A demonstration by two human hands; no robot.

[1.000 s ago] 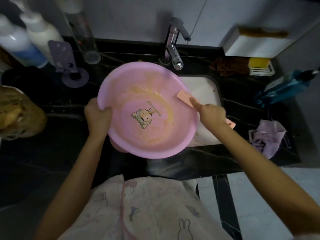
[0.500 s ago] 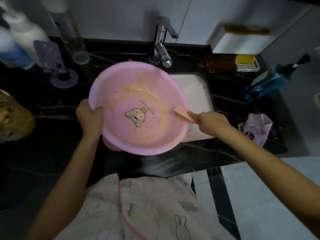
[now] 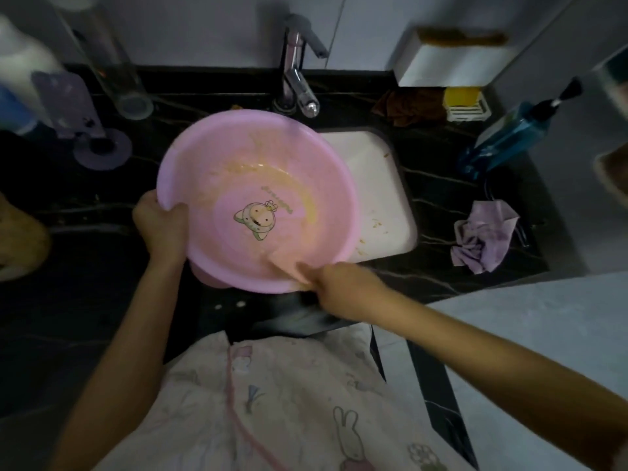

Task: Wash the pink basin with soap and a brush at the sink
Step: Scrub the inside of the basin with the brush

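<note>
The pink basin (image 3: 258,185), streaked inside with yellowish residue, is held tilted over the left edge of the white sink (image 3: 380,185) in the dark tabletop (image 3: 441,185). The left hand (image 3: 159,229) has its grip curled over the basin's left rim. The right hand (image 3: 343,287) grips a blurred pinkish brush (image 3: 289,266) against the near inner wall.

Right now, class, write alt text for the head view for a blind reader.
A left hand grips the rim of a soiled pink basin held over a white sink, while the right hand holds a pink brush against its near wall.
</note>
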